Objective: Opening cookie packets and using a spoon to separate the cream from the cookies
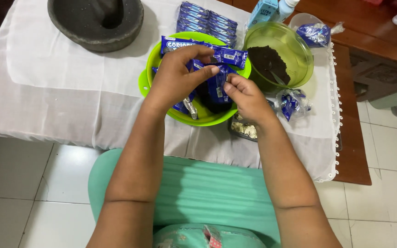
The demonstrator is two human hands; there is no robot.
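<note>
Centre frame, left hand [175, 76] and right hand [246, 94] pinch a blue foil biscuit packet [217, 82] over the lime-green plastic bowl [207, 120], probably catching crumbs.

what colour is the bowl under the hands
Bright lime green bowl, clearest in the head view.

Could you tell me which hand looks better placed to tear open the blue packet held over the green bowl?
Probably the right hand: its fingertips pinch the blue packet at its edge, while the left hand grips its body.

One head-worn camera looks steeply down, close over the cloth-covered table [47, 92].
</note>
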